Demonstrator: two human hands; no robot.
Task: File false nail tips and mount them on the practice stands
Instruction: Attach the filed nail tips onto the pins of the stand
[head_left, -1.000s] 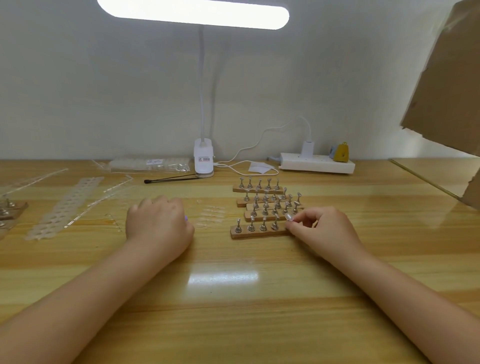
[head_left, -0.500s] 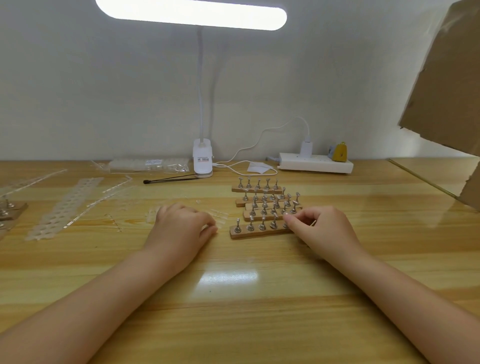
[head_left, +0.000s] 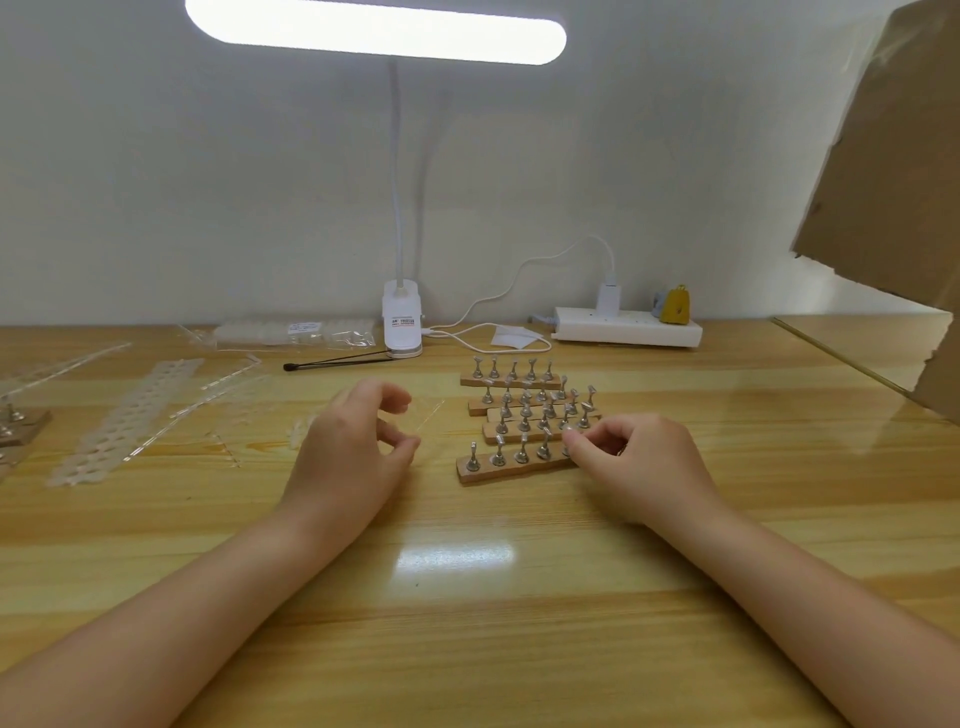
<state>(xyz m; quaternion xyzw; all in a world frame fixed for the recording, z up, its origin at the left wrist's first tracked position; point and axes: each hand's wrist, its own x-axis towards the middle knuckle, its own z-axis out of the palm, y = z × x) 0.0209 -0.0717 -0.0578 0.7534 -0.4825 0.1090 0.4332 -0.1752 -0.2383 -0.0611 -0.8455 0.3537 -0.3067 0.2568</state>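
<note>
Wooden desk (head_left: 467, 597), five wooden practice stands (head_left: 511, 465) (silver pegs upright).

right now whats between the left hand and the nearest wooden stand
In the head view, mostly bare table separates the left hand from the nearest wooden stand; a faint clear strip lies just beyond that gap.

2 bare forearms entering from the bottom corners, uncovered right down to the frame edge; no sleeve, cuff, watch, bracelet or glove anywhere on them. Left hand (head_left: 353, 447) and right hand (head_left: 639, 462) likewise bare, without rings. Fingernails short and unpainted where visible; most fingertips too small or turned away to judge
</note>
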